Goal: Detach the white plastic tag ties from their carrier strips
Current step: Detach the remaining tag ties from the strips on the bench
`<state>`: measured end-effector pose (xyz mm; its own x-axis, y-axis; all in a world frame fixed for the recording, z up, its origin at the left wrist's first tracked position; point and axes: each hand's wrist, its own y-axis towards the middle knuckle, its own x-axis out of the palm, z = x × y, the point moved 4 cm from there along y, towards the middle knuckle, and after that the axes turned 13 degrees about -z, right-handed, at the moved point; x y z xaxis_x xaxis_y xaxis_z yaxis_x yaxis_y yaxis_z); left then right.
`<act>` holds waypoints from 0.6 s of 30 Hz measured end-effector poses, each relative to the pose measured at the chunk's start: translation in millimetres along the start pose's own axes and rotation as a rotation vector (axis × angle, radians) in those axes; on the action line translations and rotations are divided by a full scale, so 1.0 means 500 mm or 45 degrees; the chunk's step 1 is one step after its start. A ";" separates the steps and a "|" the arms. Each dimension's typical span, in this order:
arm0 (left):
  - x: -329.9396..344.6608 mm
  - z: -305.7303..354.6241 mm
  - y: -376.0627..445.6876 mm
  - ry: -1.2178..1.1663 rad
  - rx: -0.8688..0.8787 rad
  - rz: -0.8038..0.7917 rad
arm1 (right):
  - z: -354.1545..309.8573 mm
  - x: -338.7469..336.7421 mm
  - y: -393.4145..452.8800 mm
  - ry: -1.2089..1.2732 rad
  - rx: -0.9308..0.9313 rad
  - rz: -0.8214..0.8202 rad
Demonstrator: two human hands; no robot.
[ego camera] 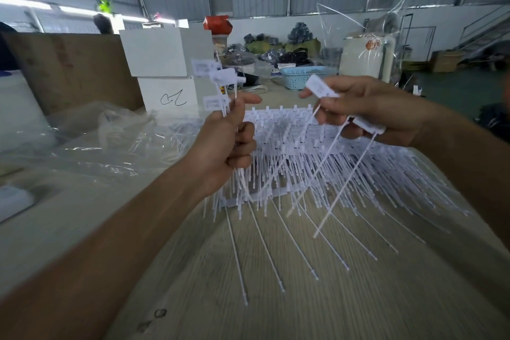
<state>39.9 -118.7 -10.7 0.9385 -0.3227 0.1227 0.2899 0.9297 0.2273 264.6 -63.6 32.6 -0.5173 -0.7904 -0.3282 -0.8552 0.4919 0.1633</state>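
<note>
My left hand (231,141) grips a bunch of white tag ties (218,77) upright, their flat heads above my thumb and their thin tails hanging below my fist. My right hand (367,107) holds two loose tag ties (321,85) by their heads, the tails slanting down toward the table. Under both hands lies a large pile of tag ties on carrier strips (303,152), spread across the wooden table (276,298), with several long tails fanning toward me.
Crumpled clear plastic bags (110,135) lie left of the pile. White boxes (162,55) and a brown cardboard sheet (69,69) stand behind them. A blue basket (300,77) sits further back, with a tall clear bag (367,36) to its right.
</note>
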 end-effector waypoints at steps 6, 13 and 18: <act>0.034 0.002 -0.001 0.116 0.039 -0.122 | 0.030 0.049 0.033 -0.005 0.165 -0.197; 0.051 0.012 -0.012 0.362 0.205 -0.307 | 0.022 0.081 0.044 0.088 0.060 -0.307; 0.049 0.018 -0.011 0.349 0.341 -0.267 | 0.018 0.087 0.045 0.087 0.020 -0.275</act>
<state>59.6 -133.5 -0.2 0.8899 -0.4071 -0.2057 0.4549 0.7585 0.4667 222.9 -83.8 13.6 -0.3232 -0.9008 -0.2899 -0.9462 0.3133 0.0815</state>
